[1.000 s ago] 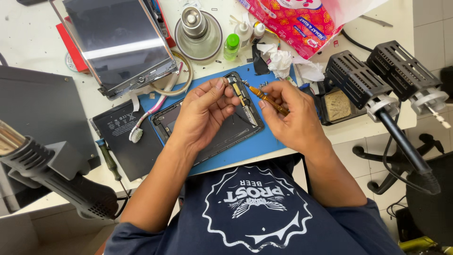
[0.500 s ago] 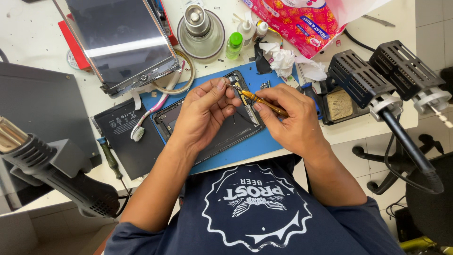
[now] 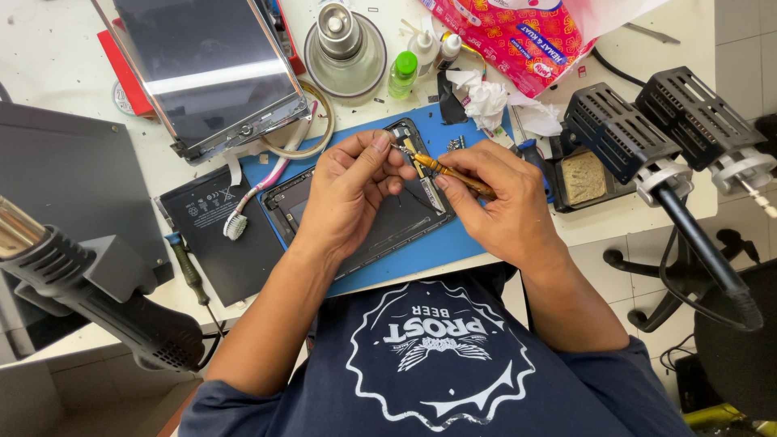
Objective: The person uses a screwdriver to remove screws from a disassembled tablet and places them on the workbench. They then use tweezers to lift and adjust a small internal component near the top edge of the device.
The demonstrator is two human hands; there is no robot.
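Note:
An opened tablet body (image 3: 380, 222) lies on a blue mat (image 3: 429, 255) in front of me. My left hand (image 3: 348, 190) rests on it, thumb and fingers pinching a small part at the tablet's upper edge. My right hand (image 3: 506, 206) grips a thin orange-handled screwdriver (image 3: 453, 174), its tip pointing left to the spot by my left fingertips. Both hands hide much of the tablet's inside.
A detached tablet screen (image 3: 210, 73) leans at the back left beside a flat black battery (image 3: 222, 239), a toothbrush (image 3: 255, 198) and a green-handled screwdriver (image 3: 190, 275). A hot air gun (image 3: 97, 287) sits front left. Small bottles (image 3: 402, 73), crumpled tissue (image 3: 490, 101), a soldering stand (image 3: 647, 133) stand right.
Both hands have shifted slightly toward the tablet's upper edge. The screwdriver tip has come closer to my left fingertips.

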